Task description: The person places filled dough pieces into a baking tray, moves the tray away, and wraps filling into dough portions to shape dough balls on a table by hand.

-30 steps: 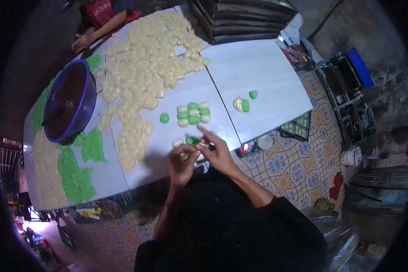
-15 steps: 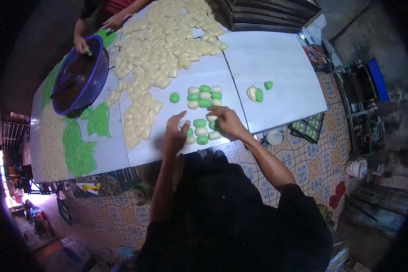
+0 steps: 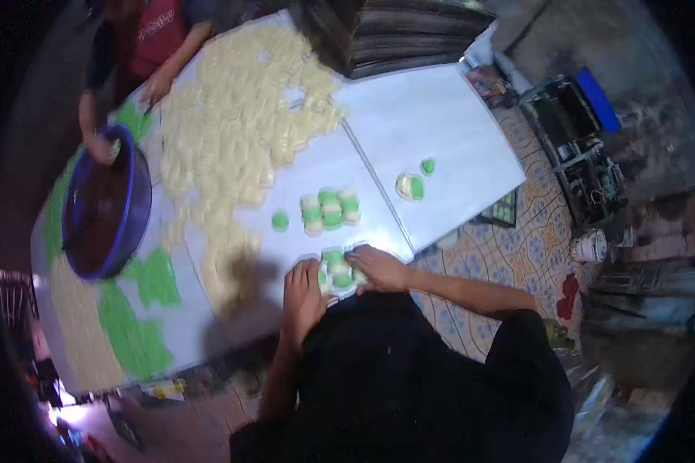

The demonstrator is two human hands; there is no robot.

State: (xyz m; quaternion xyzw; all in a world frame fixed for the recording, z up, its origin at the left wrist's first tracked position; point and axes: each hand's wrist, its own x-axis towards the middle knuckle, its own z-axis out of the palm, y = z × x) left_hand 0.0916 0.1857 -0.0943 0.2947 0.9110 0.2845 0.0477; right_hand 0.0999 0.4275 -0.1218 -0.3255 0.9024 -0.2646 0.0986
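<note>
At the table's near edge, a small block of green and cream dough pieces (image 3: 335,267) lies between my two hands. My left hand (image 3: 304,295) presses against its left side, fingers together and thumb toward the near side. Against the right side is my right hand (image 3: 376,268), its fingers curved over the end pieces and hiding some of them. Just beyond sits a second block of green and cream dough pieces (image 3: 330,210), standing apart from my hands. Left of that one is a single green dough ball (image 3: 280,221). The picture is slightly blurred.
Cream dough pieces (image 3: 224,116) cover the table's far middle. Green dough (image 3: 131,328) lies at the left, near a purple basin (image 3: 140,197) where another person's hand (image 3: 100,148) reaches in. Two-coloured dough (image 3: 411,187) sits right. Dark stacked trays (image 3: 417,38) stand at the back.
Both hands have come inward and nearer to me, from touching individual pieces to closing around the near block. The view has shifted, and more of the other person shows.
</note>
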